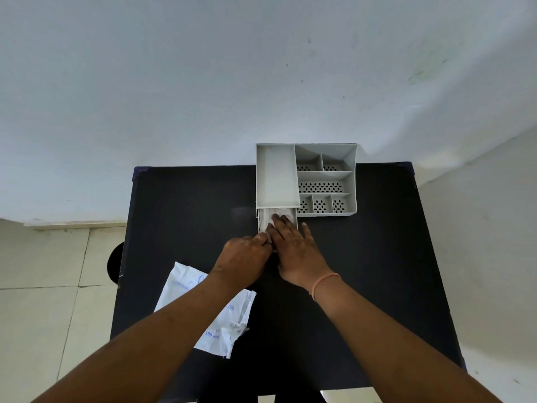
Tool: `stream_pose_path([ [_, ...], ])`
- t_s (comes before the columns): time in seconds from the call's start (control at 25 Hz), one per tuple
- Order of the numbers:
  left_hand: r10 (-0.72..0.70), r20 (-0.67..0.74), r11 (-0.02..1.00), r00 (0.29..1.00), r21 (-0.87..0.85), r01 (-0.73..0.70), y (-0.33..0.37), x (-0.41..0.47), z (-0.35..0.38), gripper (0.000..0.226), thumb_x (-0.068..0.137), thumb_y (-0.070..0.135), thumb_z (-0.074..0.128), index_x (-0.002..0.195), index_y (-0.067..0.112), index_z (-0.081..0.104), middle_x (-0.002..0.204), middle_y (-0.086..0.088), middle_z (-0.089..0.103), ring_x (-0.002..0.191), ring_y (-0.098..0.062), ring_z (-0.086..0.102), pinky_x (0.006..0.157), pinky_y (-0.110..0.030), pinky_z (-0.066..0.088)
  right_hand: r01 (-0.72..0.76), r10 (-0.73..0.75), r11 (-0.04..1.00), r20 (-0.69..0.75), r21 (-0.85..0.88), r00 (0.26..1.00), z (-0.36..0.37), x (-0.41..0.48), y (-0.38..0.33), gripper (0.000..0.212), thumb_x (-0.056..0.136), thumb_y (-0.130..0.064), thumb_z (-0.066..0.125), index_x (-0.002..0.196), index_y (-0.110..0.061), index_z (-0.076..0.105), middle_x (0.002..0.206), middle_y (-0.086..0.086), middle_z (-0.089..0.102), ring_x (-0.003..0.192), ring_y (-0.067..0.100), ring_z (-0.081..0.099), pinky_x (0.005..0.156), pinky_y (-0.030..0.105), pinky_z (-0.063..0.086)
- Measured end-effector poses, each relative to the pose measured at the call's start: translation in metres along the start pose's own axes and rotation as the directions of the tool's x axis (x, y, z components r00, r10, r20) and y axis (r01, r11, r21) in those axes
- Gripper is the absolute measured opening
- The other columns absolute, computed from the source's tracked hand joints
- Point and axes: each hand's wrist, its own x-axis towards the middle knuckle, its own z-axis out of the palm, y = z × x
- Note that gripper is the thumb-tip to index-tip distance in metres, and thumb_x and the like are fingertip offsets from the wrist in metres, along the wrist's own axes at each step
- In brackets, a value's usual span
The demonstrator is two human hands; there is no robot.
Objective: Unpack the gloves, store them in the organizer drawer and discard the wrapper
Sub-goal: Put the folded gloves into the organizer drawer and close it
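Observation:
A grey organizer [325, 181] stands at the back of the black table [363, 271]. Its drawer [295, 218] is pulled out toward me from under the left compartment. Whitish gloves [266, 221] lie bunched inside the drawer. My right hand [293, 248] lies flat on the gloves, fingers spread and reaching into the drawer. My left hand [244, 260] is at the drawer's near-left corner, fingertips curled against the front edge and the gloves. The torn white wrapper [232, 318] with blue print lies on the table under my left forearm, partly hidden by it.
The organizer has several perforated compartments on its right side, with nothing in them. A white wall rises right behind the table. Tiled floor and a dark round object [114, 264] show at the left of the table.

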Motion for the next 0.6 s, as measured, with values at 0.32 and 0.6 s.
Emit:
stream_pose_path([
  [0.32,0.008,0.065,0.998,0.998,-0.067,-0.003,0.007,-0.011,0.011,0.005,0.082,0.028,0.079,0.085,0.024,0.080,0.074,0.003,0.072,0.055,-0.022,0.071,0.048,-0.031,0.057,-0.061,0.056,0.998,-0.239,-0.012,0.969,0.025,-0.045,0.008,0.040,0.086,-0.013,0.073,0.125,-0.019,0.070,0.156,0.008,0.056,0.155,0.033,0.034,0.120,0.060,0.035],
  [0.6,-0.024,0.037,0.994,0.999,-0.108,0.028,0.014,-0.012,0.010,0.008,0.084,0.028,0.074,0.086,0.023,0.080,0.077,0.000,0.073,0.058,-0.025,0.072,0.049,-0.032,0.056,-0.096,0.090,0.995,-0.191,-0.020,0.977,0.014,-0.047,0.004,0.051,0.081,-0.022,0.067,0.132,-0.019,0.066,0.157,0.007,0.054,0.157,0.031,0.031,0.123,0.061,0.028],
])
